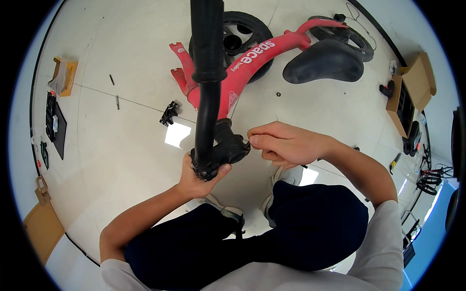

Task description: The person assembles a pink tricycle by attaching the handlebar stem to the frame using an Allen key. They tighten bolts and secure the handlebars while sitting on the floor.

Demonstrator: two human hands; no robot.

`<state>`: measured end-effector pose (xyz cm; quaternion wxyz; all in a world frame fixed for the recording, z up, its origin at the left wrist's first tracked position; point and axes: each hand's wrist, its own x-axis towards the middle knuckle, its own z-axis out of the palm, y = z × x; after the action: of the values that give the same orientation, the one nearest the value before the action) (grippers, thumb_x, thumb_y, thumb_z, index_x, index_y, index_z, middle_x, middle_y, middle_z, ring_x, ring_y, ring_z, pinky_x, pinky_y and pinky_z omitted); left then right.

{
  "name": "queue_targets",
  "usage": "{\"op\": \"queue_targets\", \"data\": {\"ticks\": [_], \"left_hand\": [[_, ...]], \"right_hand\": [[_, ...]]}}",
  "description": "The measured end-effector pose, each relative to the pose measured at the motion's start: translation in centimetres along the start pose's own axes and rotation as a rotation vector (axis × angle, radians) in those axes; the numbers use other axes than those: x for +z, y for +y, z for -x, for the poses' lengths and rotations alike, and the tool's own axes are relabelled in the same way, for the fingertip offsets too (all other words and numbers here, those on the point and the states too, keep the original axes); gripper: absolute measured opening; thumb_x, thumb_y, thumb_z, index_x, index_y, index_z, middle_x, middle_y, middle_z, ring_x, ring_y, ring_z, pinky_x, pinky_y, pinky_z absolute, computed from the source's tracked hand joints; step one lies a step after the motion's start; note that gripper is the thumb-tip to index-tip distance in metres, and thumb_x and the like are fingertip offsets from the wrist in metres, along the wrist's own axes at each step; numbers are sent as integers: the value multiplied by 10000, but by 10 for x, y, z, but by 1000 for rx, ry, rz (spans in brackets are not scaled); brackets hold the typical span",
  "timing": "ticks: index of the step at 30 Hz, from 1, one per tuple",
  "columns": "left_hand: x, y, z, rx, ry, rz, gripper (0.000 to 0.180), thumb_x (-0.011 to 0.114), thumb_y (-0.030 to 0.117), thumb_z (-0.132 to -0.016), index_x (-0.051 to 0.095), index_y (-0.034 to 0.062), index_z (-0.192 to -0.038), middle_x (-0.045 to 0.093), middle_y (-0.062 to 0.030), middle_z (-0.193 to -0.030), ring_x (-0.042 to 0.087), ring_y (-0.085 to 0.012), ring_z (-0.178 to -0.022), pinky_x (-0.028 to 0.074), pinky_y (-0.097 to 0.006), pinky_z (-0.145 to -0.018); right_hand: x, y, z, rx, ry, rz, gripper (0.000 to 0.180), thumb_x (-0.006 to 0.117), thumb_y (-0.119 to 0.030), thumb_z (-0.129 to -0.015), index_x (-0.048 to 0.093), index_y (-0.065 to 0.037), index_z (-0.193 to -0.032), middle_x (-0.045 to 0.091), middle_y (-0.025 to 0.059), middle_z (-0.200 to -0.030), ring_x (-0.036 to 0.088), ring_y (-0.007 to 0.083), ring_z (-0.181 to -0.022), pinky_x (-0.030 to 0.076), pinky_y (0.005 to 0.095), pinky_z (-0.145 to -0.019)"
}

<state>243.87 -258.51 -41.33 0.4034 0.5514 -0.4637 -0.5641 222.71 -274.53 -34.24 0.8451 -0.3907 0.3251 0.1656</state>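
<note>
A red children's bike frame [252, 59] with white lettering lies on the floor in front of me. Its black handlebar [208, 106] stands up toward the camera, joined to a black stem [228, 149]. My left hand [194, 179] is closed around the stem's lower left end, thumb along its underside. At the stem's right end, my right hand [290, 143] pinches with thumb and forefinger close to the clamp. What lies between those fingers is too small to make out. A black saddle [324, 63] sits on the frame at the far right.
A black wheel [247, 29] lies behind the frame, another wheel [361, 43] beyond the saddle. Left of the stem are a black pedal-like part [169, 113] and two thin rods. An open cardboard box [405, 104] stands right; a box cutter [394, 163] lies nearer.
</note>
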Motion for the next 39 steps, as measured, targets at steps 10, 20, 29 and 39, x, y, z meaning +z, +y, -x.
{"op": "queue_targets", "data": {"ticks": [10, 20, 29, 39], "left_hand": [[1, 5, -4, 61, 3, -6, 197, 745, 81, -865, 688, -3, -1035, 661, -20, -747, 571, -89, -656, 472, -265, -623], [5, 7, -4, 19, 30, 52, 184, 773, 95, -851, 641, 3, -765, 577, -5, -589, 503, -64, -543, 415, -270, -508], [4, 18, -7, 47, 110, 9, 181, 811, 153, -836, 721, -2, -860, 555, 12, -546, 429, -43, -518, 392, -252, -485], [-1, 26, -8, -28, 30, 16, 308, 865, 266, -773, 706, 2, -779, 554, 20, -533, 417, -24, -517, 387, -252, -477]], "right_hand": [[-5, -5, 0, -35, 48, 218, 297, 398, -250, -1054, 422, -78, -813, 274, -50, -592, 256, 61, -500, 247, 264, -446], [-6, -19, -3, -149, 89, 904, 281, 421, -204, -996, 567, 20, -911, 587, 235, -733, 557, 409, -682, 441, 460, -677], [3, -8, -3, -199, 171, 652, 314, 396, -204, -1020, 542, 39, -885, 563, 225, -738, 532, 358, -687, 435, 416, -686], [12, -8, -5, -171, 262, 902, 313, 421, -213, -1026, 565, 22, -878, 557, 253, -690, 550, 439, -694, 430, 474, -678]]}}
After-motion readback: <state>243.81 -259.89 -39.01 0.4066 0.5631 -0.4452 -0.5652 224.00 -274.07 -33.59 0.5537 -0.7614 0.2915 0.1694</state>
